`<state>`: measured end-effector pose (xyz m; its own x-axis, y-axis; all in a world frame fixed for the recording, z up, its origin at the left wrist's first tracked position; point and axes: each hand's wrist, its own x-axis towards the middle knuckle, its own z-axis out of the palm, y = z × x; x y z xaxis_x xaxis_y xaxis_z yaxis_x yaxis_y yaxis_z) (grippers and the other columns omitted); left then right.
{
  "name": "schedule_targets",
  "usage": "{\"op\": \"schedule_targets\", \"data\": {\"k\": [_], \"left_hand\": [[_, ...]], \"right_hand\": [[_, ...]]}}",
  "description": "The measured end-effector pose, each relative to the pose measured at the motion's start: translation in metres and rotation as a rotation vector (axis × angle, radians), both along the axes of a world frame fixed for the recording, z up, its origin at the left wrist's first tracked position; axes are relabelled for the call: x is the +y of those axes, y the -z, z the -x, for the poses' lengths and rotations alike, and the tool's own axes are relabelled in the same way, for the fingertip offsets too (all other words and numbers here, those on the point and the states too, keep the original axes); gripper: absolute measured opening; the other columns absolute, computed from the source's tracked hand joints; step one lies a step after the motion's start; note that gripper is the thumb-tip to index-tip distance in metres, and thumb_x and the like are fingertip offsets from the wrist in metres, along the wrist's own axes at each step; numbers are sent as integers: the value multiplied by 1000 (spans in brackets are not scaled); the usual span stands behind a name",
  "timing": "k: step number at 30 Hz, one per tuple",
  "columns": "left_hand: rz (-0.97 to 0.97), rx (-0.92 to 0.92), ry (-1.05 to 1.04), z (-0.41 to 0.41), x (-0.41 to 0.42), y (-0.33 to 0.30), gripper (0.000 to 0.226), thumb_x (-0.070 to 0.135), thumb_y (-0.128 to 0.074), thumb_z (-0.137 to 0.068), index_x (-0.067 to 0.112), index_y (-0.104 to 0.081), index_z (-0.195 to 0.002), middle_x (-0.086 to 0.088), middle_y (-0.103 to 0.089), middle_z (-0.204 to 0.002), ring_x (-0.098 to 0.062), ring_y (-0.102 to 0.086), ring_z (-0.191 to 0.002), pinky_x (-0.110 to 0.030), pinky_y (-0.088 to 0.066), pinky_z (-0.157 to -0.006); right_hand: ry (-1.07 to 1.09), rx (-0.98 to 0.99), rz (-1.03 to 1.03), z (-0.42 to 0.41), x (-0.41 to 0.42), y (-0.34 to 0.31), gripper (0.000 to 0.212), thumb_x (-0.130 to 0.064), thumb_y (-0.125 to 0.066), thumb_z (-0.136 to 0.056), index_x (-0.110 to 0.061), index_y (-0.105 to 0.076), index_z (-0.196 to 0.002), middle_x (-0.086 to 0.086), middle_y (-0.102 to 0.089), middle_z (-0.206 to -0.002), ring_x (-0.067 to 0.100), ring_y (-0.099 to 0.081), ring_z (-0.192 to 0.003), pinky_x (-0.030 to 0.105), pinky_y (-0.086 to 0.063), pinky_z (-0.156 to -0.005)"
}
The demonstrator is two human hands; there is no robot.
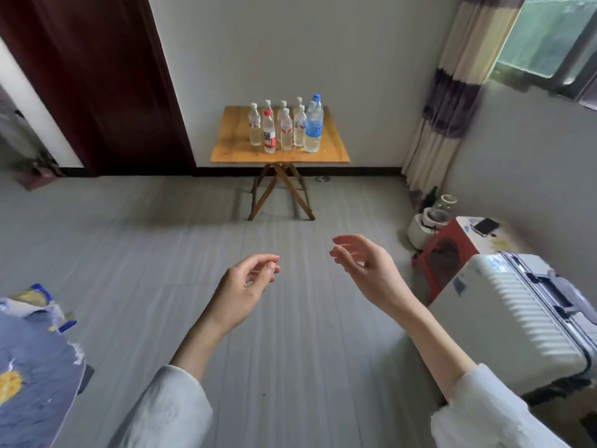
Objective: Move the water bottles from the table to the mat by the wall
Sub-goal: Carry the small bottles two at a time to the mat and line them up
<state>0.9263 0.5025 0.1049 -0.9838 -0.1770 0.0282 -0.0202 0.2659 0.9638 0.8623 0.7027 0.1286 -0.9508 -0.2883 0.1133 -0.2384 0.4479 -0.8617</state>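
Bottles (285, 127) stood clustered on the table (226, 150) at the far wall; a suitcase (504, 321) lay near right.

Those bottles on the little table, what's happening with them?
Nothing has been picked up yet. The water bottles all stand upright on the small wooden table by the wall. The person is across the room from it, with the left hand and right hand held out in front, both empty. No mat shows in this view.

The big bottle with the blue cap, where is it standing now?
In the head view, the blue-capped bottle stands on the wooden folding table by the far wall, at the right end of the bottle group, beside a smaller white-capped bottle.
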Motion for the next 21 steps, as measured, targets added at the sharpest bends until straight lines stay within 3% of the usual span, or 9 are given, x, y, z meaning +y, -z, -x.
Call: {"op": "schedule_targets", "data": {"k": [7, 11, 21], "left_hand": [[-18, 11, -71, 169, -56, 25, 15, 19, -49, -91, 27, -60, -98, 3, -67, -97, -9, -63, -92, -22, -50, -81], [-29, 13, -58, 278, -98, 31, 16, 19, -49, -91, 28, -59, -100, 6, -66, -96, -9, -63, -93, -20, -50, -77], [-11, -29, -73, 499, -178, 36, 17, 22, -49, -91, 36, -59, -95, 11, -66, -98, -6, -63, -94, -29, -50, -88]], "right_hand": [[-82, -25, -22, 176, -58, 24, 25, -34, -52, -89, -21, -58, -110, 0, -68, -105, 11, -63, -96, 28, -51, -86], [-69, -14, -5, 282, -99, 21, 25, -31, -51, -89, -18, -58, -109, 5, -68, -105, 15, -63, -97, 34, -52, -87], [-42, -113, 39, 503, -175, 31, 20, -29, -53, -89, -19, -59, -106, 4, -69, -100, 14, -64, -95, 38, -52, -88]]}}
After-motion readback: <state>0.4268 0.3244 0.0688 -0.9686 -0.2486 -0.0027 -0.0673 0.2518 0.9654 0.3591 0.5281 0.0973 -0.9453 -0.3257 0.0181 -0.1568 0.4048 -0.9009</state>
